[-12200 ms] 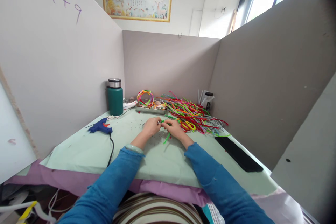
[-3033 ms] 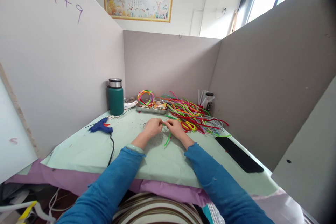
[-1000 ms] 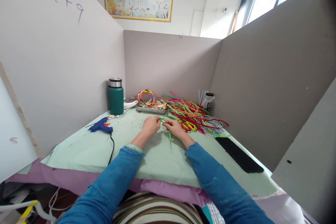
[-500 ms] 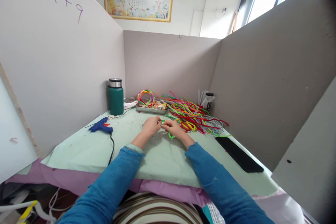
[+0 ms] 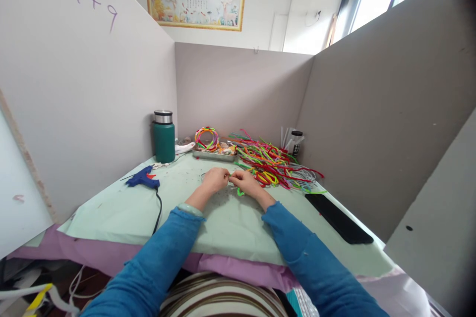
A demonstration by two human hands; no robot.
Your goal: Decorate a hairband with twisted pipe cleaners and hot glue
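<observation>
Over the middle of the table, my left hand [image 5: 216, 180] and my right hand [image 5: 246, 183] meet with fingertips pinched together. Between them is a green pipe cleaner [image 5: 240, 191], and its curled end hangs below my right fingers. Most of the pipe cleaner is hidden by my fingers. Just beyond my right hand lies a heap of colourful pipe cleaners [image 5: 266, 156]. A metal tray [image 5: 213, 156] with small pieces in it stands behind my hands, with a ring of coloured pipe cleaners [image 5: 207, 130] on it.
A blue glue gun [image 5: 143, 178] with a black cord lies on the left. Behind it stands a green bottle [image 5: 164, 141]. On the right is a flat black object [image 5: 338, 219], with a black-capped container [image 5: 296, 142] at the back. Grey panels [image 5: 241, 89] enclose the table.
My hands have come slightly closer together and my left hand is a little lower. Less green shows between my fingers, and the hanging end has shifted slightly left and up.
</observation>
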